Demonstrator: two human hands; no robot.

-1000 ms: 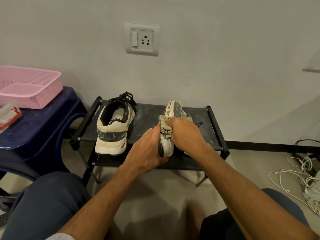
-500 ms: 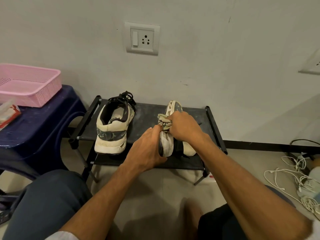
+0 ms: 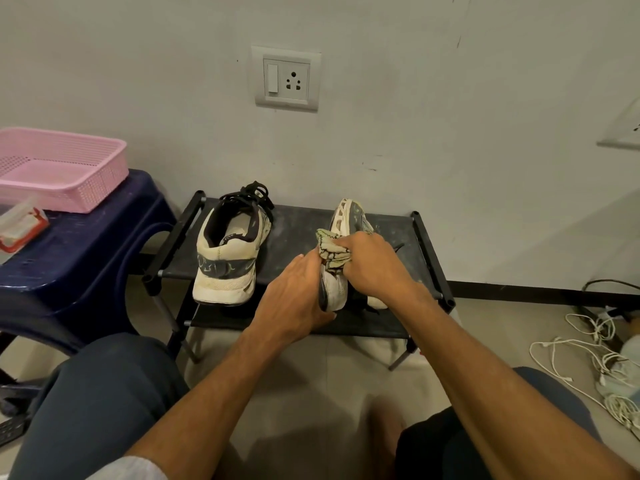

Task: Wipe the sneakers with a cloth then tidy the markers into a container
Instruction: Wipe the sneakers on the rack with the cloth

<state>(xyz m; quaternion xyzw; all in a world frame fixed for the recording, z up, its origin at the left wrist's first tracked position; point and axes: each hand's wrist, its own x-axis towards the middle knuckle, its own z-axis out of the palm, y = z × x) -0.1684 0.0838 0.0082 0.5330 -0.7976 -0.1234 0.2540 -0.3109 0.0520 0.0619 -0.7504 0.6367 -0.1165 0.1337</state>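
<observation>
Cloth (image 3: 331, 250) bunched in my right hand (image 3: 375, 268) presses the tipped sneaker (image 3: 336, 289) my left hand (image 3: 294, 301) grips at the rack (image 3: 298, 233)'s front edge, where a hard stroke could knock it off.

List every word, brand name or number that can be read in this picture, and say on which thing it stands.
No text can be read with certainty.
Left sneaker: a small dark print on the insole, too small and blurred to read.
Packet on the blue stool: red and white markings, too blurred to read.
Wall socket: no text shows.
Right sneaker and cloth: no text shows.
</observation>
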